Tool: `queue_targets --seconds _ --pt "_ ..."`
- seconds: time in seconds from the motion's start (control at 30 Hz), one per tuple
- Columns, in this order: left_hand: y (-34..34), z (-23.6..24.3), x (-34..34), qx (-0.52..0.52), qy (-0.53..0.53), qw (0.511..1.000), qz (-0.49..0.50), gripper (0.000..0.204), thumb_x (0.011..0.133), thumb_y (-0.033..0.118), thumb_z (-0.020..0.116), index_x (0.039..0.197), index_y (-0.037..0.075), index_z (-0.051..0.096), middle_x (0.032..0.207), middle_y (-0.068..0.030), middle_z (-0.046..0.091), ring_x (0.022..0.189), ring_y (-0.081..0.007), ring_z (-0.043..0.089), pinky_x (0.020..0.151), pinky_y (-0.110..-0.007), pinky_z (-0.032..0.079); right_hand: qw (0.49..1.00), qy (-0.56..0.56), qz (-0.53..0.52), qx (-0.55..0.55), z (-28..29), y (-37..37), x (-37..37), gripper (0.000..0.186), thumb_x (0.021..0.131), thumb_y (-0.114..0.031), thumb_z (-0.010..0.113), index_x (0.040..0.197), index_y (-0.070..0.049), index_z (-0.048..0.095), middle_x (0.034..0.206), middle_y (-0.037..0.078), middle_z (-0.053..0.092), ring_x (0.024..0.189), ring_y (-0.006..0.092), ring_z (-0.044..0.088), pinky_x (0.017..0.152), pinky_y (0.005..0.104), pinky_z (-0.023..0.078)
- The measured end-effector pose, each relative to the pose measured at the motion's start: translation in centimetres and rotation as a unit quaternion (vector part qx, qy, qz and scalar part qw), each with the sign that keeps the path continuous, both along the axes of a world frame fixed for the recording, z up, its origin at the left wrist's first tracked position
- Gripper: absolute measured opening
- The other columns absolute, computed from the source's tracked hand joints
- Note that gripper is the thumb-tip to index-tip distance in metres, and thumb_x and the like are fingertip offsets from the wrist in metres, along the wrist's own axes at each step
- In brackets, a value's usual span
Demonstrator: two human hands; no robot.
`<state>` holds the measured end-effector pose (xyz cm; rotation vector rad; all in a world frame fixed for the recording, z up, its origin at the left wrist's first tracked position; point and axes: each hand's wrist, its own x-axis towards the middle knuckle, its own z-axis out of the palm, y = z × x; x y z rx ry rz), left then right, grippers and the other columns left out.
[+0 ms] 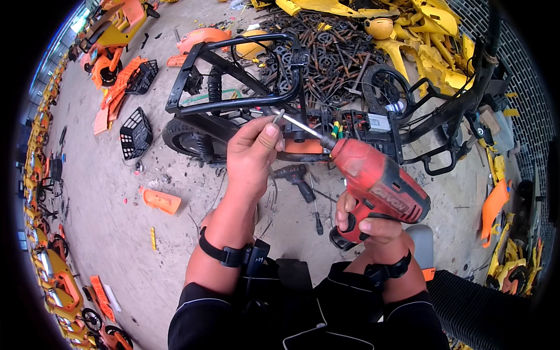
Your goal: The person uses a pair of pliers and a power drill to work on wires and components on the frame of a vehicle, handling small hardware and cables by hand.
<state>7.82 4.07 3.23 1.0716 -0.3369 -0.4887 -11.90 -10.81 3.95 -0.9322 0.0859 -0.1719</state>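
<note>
My right hand (373, 223) is wrapped round the grip of a red and black cordless impact driver (373, 175). Its long silver bit (302, 126) points up and to the left, toward my left hand (255, 149). Thumb and finger of that hand pinch a small, slim metal piece (280, 116) at the bit's tip; whether it is a screw or another bit cannot be made out. Just beyond both hands stands a stripped black scooter frame (251, 105) with a rear wheel (184, 139) and exposed wiring.
A second, dark drill (296, 179) and a screwdriver (317, 210) lie on the floor below the frame. Behind it rises a heap of rusty metal parts (326, 55) beside yellow panels (431, 29). Left are a black basket (136, 134) and an orange panel (161, 200).
</note>
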Motion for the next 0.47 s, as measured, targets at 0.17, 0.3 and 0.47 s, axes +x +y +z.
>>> queue_targets --seconds 0.17,0.3,0.47 --pt "0.1 0.1 0.3 -0.009 0.000 1.000 0.017 0.031 0.098 0.024 0.066 0.118 -0.001 0.065 0.079 -0.0036 0.060 0.055 -0.0047 0.039 0.048 -0.019 0.029 1.000 0.005 -0.003 -0.007 0.3 0.1 0.1 0.044 0.065 -0.018 0.074 0.101 0.003 0.059 0.086 0.020 0.064 0.070 0.0256 0.064 0.070 0.0368 0.053" --pt "0.8 0.1 0.7 0.022 -0.016 0.999 0.025 0.030 0.099 0.023 0.065 0.118 0.000 0.066 0.079 -0.0028 0.059 0.054 -0.0045 0.038 0.049 -0.019 0.029 1.000 0.006 -0.015 -0.012 0.8 -0.3 -0.1 0.045 0.065 -0.018 0.074 0.101 0.003 0.059 0.086 0.020 0.064 0.070 0.0255 0.064 0.069 0.0366 0.054" --pt "0.8 0.4 0.2 0.004 -0.005 1.000 0.015 0.030 0.099 0.022 0.064 0.120 0.001 0.066 0.079 -0.0027 0.060 0.056 -0.0045 0.038 0.049 -0.019 0.029 0.999 -0.026 -0.019 0.006 0.7 -1.1 -0.1 0.045 0.066 -0.020 0.073 0.102 0.004 0.058 0.087 0.020 0.064 0.069 0.0259 0.064 0.072 0.0380 0.055"
